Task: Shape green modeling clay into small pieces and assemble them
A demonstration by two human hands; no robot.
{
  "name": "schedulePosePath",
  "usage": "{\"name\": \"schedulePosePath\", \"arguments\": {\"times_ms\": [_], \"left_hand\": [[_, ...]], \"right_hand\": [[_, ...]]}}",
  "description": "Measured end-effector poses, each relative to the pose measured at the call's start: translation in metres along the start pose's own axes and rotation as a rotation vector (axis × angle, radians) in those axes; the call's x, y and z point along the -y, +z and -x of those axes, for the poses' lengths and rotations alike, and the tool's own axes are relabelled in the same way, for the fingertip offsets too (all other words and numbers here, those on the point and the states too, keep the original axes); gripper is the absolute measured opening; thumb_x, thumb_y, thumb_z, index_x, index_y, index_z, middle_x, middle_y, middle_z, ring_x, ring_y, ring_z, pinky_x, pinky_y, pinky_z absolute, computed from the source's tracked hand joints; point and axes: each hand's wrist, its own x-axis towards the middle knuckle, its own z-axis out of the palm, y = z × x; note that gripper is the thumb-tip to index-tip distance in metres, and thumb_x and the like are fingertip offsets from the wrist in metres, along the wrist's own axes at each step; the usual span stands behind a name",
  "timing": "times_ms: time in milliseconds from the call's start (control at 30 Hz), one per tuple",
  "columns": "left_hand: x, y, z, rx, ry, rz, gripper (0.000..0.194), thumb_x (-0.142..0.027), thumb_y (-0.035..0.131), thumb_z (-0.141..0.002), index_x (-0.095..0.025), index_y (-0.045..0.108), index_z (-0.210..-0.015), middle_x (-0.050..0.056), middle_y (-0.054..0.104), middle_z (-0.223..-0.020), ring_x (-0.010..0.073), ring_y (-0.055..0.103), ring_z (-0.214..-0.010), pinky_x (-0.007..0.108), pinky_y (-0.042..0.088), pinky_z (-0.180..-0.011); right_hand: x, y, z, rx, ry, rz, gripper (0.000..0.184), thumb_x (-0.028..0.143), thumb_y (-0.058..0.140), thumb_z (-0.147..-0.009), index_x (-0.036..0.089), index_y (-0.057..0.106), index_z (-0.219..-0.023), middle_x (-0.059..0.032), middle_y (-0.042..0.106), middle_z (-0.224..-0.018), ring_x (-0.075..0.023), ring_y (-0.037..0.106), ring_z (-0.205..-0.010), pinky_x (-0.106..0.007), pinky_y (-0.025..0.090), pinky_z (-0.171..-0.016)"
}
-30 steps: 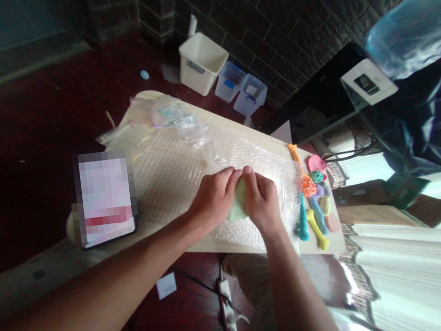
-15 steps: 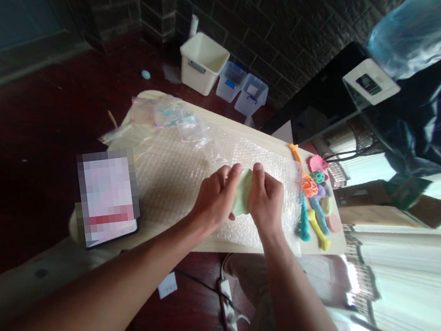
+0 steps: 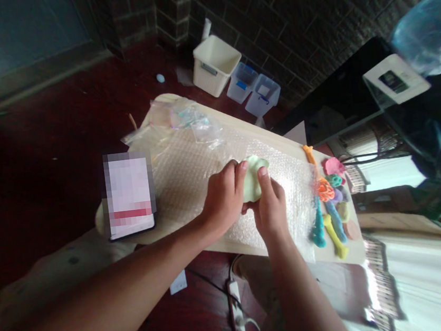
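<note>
A pale green lump of modelling clay (image 3: 253, 182) is held between my two hands, above the bubble wrap (image 3: 286, 179) on the table. My left hand (image 3: 226, 188) grips its left side, thumb pressed along the edge. On the other side, my right hand (image 3: 270, 197) is closed round the lower right part, its thumb on the front face. The upper part of the lump shows, soft and uneven in outline. My curled fingers hide its underside.
At the table's right end lie several coloured clay pieces, among them a yellow bone shape (image 3: 336, 236) and an orange lump (image 3: 324, 189). A blurred-out screen (image 3: 129, 197) stands at the left. Clear plastic bags (image 3: 195, 120) lie at the far end. Bins (image 3: 213, 68) stand on the floor beyond.
The clay has been turned and pressed, so more of its upper part shows above my thumbs. My right hand's grip has shifted lower on it. The whole view has swung slightly.
</note>
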Motion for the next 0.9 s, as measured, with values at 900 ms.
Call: {"name": "schedulePosePath", "arguments": {"times_ms": [900], "left_hand": [[0.008, -0.017, -0.016, -0.094, -0.024, -0.039, 0.052, -0.045, 0.029, -0.109, -0.019, 0.063, -0.080, 0.006, 0.070, -0.075, 0.0166, 0.060, -0.066, 0.031, 0.040, -0.065]], "right_hand": [[-0.017, 0.007, 0.003, 0.291, -0.060, -0.120, 0.049, 0.058, 0.066, -0.091, 0.017, 0.066, -0.064, -0.0015, 0.067, -0.052, -0.0115, 0.057, -0.036, -0.024, 0.045, -0.037]]}}
